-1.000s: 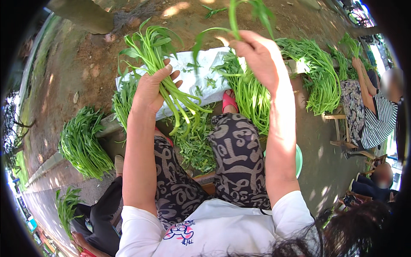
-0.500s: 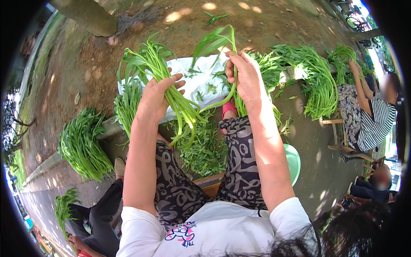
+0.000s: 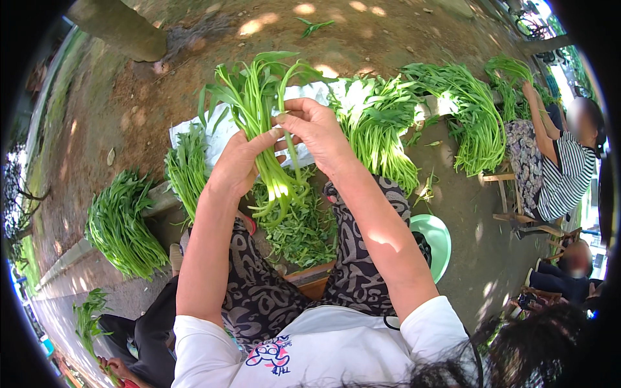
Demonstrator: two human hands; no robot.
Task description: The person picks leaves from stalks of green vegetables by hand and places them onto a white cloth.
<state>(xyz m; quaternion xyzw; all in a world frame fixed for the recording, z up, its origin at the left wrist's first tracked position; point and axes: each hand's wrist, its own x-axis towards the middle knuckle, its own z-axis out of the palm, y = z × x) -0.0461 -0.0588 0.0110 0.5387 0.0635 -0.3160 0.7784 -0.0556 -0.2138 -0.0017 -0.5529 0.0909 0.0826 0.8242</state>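
Farthest left of the fingers of the left hand [image 3: 238, 165], and nearer the body, a small sprig of narrow-leaved green stems [image 3: 89, 317], gripped by a seated co-worker's hand [image 3: 115, 370]. Also left of those fingers, a thick heap of dark green leaves with pale green stalks [image 3: 123, 226], beside a grey concrete kerb [image 3: 65, 260], perhaps leaning there for support. Closer to the fingers, a slimmer bundle of long leafy green stems [image 3: 184, 171], on or just beside a crumpled white sheet [image 3: 218, 147]; cannot tell which.

Inside the left fingers, a loose bunch of bright green leafy stalks [image 3: 249, 107]: clasped round the middle, thumb across the near side, probably to stop the stems sliding apart. Pointing leaf end away from the body, beyond the fingers, bare ends back toward it; long axis running away-to-near, bare ends slanting slightly right.

Below the fingers, a low pile of loose green leaves [image 3: 301, 236]. Pinched, apparently, between thumb and forefinger of the right hand [image 3: 317, 132], a single long green stem [image 3: 283, 90], nearly parallel to the bunch, seemingly for alignment. Other right fingers curled, partly hidden.

Right of those fingers, a large bundle of leafy light-green stems [image 3: 381, 129], presumably placed for easy reach. Nearer the body, a round pale green basin [image 3: 440, 249]. Farther right, a long drooping heap of green stems [image 3: 482, 123]; beyond, a co-worker in a striped top [image 3: 569, 174].
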